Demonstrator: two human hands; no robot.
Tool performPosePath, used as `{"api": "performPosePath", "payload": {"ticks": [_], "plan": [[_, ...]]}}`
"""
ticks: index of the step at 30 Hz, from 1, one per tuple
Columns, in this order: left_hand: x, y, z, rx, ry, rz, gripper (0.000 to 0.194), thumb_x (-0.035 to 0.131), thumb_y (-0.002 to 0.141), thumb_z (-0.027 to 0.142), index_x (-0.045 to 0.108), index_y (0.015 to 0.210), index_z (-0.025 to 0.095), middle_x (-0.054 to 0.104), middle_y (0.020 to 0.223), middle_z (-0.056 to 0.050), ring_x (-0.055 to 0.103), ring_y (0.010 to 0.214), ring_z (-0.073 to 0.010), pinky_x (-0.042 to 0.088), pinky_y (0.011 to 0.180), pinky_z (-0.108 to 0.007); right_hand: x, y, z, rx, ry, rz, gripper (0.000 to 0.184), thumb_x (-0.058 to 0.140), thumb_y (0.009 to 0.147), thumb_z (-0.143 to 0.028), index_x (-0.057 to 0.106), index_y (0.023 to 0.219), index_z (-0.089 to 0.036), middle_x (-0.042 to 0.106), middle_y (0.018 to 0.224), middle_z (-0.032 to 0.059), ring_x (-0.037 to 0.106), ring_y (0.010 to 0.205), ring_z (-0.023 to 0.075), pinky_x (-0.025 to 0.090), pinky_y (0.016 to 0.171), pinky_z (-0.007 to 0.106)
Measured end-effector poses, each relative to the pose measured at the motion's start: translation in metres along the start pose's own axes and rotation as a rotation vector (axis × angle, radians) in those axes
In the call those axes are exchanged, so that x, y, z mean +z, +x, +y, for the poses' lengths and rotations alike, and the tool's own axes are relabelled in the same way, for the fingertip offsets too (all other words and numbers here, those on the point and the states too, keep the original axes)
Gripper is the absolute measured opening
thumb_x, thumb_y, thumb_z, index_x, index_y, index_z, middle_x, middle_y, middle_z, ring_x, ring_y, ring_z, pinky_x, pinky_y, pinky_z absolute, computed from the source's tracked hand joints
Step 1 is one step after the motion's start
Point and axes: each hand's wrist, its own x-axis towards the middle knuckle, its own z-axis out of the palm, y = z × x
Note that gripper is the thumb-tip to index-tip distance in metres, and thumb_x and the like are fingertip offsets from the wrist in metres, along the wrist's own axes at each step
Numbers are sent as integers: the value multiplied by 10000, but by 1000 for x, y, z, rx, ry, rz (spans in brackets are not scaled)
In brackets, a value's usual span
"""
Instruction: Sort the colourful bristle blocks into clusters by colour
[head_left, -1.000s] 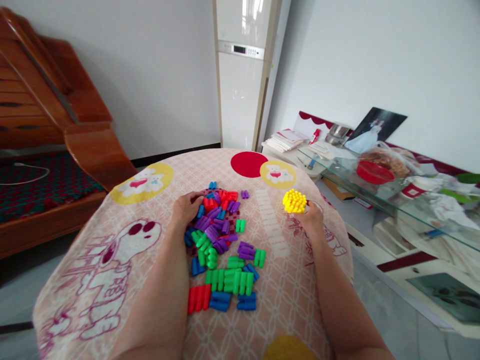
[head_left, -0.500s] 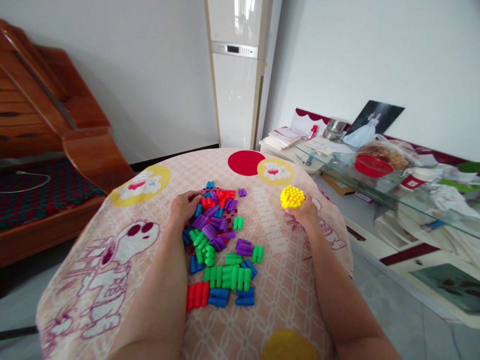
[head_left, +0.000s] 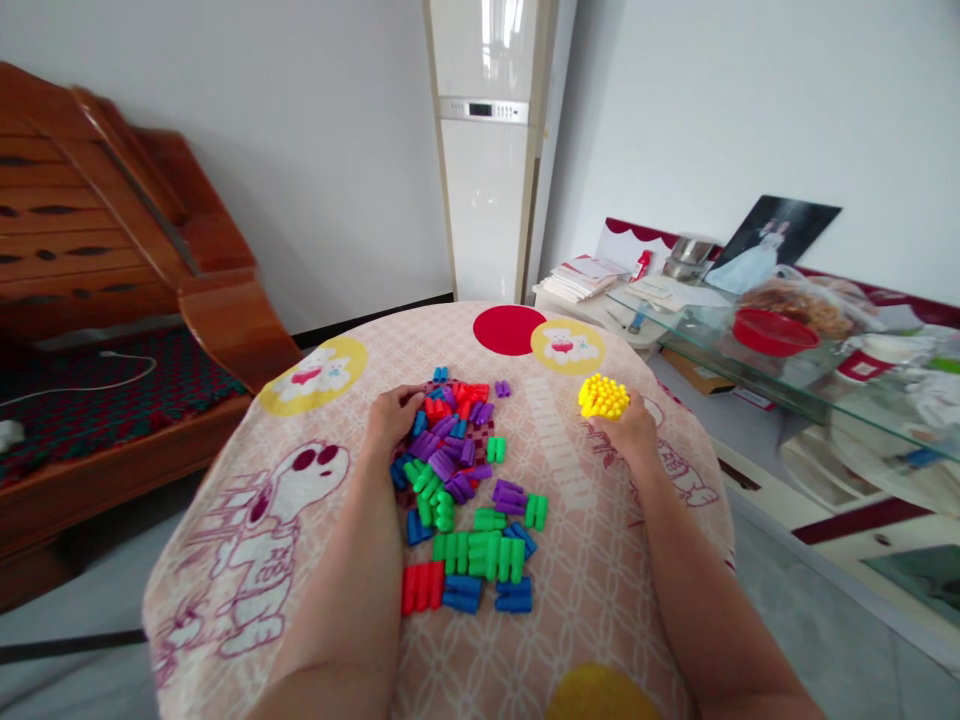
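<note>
A mixed pile of small plastic tube-shaped building blocks [head_left: 442, 460], in purple, red, green and blue, lies on the patterned tablecloth [head_left: 570, 600]. My left hand [head_left: 394, 418] rests at the far left edge of this pile. Its fingers reach toward the blue and red blocks and look slightly bent, with no block seen in them. Over to the right, my right hand [head_left: 631, 428] grips a bunch of yellow blocks [head_left: 604, 397], thumb on the near side. The fingers behind the bunch are partly hidden. Joined green blocks [head_left: 480, 553] lie nearer me, beside red blocks [head_left: 424, 587].
A wooden bench [head_left: 225, 310] stands left of the round table. On the right, a glass-topped cabinet [head_left: 720, 345] carries papers [head_left: 581, 277], a red bowl [head_left: 774, 332] and a photo [head_left: 776, 240]. A tall white cabinet-like unit [head_left: 487, 200] stands behind the table.
The whole view has shifted, so the scene sits further right. Both hands, the pile and the yellow bunch keep about the same places on the table.
</note>
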Motion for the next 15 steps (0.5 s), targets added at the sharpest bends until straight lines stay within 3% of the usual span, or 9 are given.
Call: {"api": "performPosePath", "payload": {"ticks": [3, 8, 12, 15], "plan": [[0, -1, -1, -6, -11, 5, 380, 484, 860, 316, 714, 1135, 190, 739, 1082, -66, 665, 970, -199, 490, 875, -278, -7, -4, -6, 144, -134, 57, 813, 754, 623, -452, 483, 1313, -119, 688, 996, 157, 656, 800, 277, 498, 700, 372], [1, 1, -4, 1, -50, -10, 376, 476, 868, 294, 704, 1144, 177, 728, 1113, -73, 654, 1007, -197, 486, 900, -288, -7, -11, -20, -21, -92, 214, 592, 564, 793, -470, 594, 1258, -104, 717, 831, 102, 645, 739, 237, 493, 736, 344], [2, 1, -5, -8, -77, -12, 367, 489, 867, 280, 704, 1147, 179, 730, 1108, -75, 657, 1001, -201, 488, 902, -297, 10, -25, -35, -188, -33, 137, 425, 470, 843, -423, 713, 1020, -124, 725, 808, 111, 654, 742, 225, 505, 759, 327], [1, 0, -4, -19, -85, -2, 352, 499, 866, 263, 709, 1138, 183, 729, 1116, -73, 657, 1008, -207, 488, 909, -305, 27, -36, -47, -317, 17, 27, 369, 457, 866, -389, 710, 994, -153, 730, 888, 110, 667, 801, 220, 519, 787, 323]]}}
